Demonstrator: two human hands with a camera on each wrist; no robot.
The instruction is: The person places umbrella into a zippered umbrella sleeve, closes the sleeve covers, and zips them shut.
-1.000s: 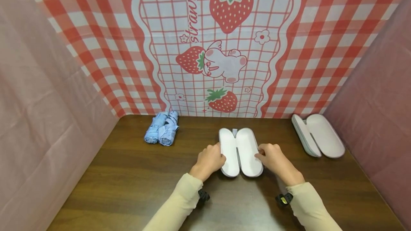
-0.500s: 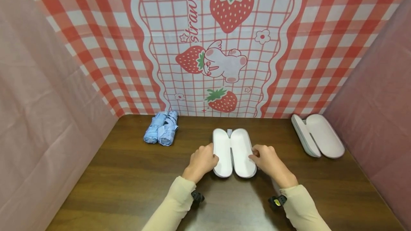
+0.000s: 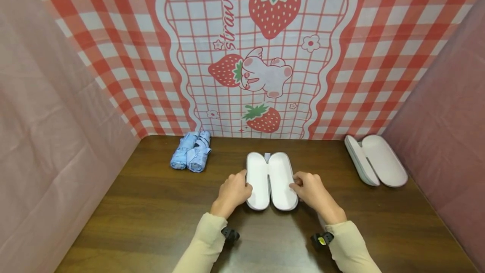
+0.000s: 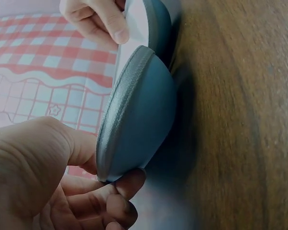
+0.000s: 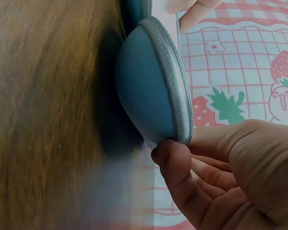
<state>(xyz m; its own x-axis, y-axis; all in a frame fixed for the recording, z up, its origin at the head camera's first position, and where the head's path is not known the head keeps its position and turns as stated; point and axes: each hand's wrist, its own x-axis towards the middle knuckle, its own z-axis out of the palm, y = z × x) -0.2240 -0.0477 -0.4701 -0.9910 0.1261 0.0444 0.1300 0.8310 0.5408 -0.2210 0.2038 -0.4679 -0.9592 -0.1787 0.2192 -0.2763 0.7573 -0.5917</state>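
Note:
An eyeglass case (image 3: 281, 180) lies spread wide in the middle of the table, its white lining facing up. In the left wrist view its blue-grey outer shell (image 4: 144, 112) and zipper edge show close over the wood. My left hand (image 3: 232, 189) pinches the left half's outer rim, thumb on the inside and fingers underneath. On the opposite side my right hand (image 3: 311, 190) pinches the right half's rim (image 5: 170, 81) in the same way. A small grey loop (image 3: 267, 156) sticks out at the case's far end.
A second spread eyeglass case (image 3: 383, 160) sits at the table's back right corner. Two rolled blue folding umbrellas (image 3: 190, 153) lie side by side at the back left. A red checked strawberry cloth (image 3: 265, 33) hangs behind the brown table (image 3: 144, 222), with pink cloth at both sides.
Both hands have shifted the middle eyeglass case to the left, keeping their grip on its rims. The second case and the blue umbrellas stay where they were.

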